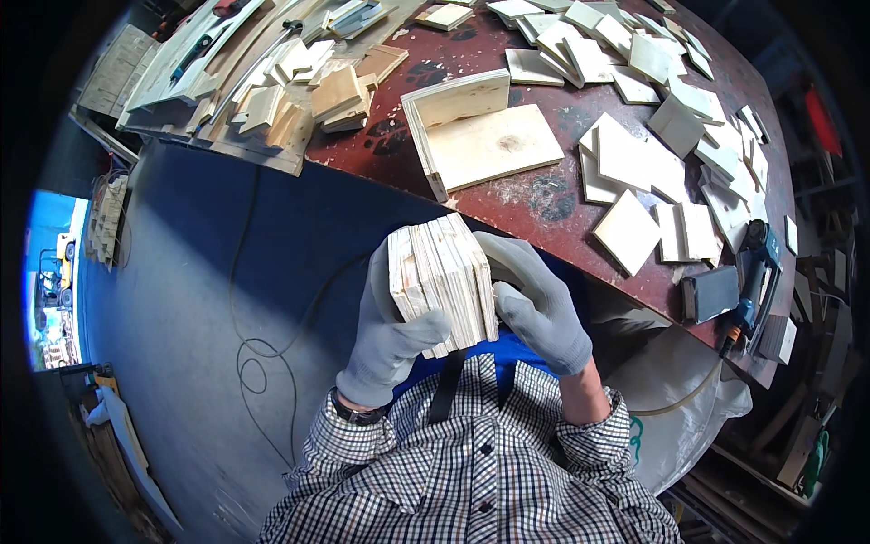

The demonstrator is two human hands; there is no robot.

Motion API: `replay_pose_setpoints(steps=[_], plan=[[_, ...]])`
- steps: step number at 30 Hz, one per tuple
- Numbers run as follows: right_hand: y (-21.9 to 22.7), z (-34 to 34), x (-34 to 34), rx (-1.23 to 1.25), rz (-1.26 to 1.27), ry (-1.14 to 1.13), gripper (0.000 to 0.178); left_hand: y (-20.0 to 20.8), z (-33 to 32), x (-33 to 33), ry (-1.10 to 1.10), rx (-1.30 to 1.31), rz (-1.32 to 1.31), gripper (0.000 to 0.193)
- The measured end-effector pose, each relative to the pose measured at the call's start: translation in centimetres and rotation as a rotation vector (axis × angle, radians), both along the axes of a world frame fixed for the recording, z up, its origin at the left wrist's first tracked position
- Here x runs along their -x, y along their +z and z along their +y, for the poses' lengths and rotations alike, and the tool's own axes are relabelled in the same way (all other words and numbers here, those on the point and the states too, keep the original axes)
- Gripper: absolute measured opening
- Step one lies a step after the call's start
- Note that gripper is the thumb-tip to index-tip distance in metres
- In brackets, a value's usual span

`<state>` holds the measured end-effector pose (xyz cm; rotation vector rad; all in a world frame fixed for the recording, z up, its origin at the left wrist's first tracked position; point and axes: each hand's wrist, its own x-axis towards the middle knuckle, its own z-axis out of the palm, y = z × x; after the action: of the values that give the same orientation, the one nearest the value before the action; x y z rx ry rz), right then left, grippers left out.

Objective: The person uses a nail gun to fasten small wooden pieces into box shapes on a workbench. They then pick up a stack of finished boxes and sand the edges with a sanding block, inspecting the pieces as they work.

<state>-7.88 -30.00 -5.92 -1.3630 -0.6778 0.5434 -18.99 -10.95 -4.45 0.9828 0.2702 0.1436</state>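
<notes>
Between my two grey-gloved hands I hold a thick stack of plywood pieces (441,281), their layered edges turned up toward me. My left hand (385,331) is closed round the left side, its thumb lying across the near edges. On the other side, my right hand (541,304) grips the stack with bent fingers, which are partly hidden behind it. The stack is in front of my chest, off the near edge of the red table (381,172). Just beyond it stands a corner-shaped plywood assembly (494,145) made of joined boards.
Many loose plywood squares (634,159) cover the table's right and far parts. A blue-black air tool (754,281) with a hose lies by a dark block (710,295) at the right edge. More wood pieces (340,95) sit at left. A cable (263,349) loops on the floor.
</notes>
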Motion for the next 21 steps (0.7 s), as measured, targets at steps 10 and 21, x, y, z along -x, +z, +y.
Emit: replay_pose_setpoints(steps=[10, 21], plan=[[0.0, 0.0, 0.1, 0.024, -0.063, 0.004, 0.090, -0.6, -0.7, -0.1, 0.067, -0.319, -0.104, 0.117], [-0.5, 0.1, 1.2, 0.033, 0.013, -0.002, 0.074, -1.4, -0.8, 0.3, 0.173, -0.592, -0.099, 0.113]])
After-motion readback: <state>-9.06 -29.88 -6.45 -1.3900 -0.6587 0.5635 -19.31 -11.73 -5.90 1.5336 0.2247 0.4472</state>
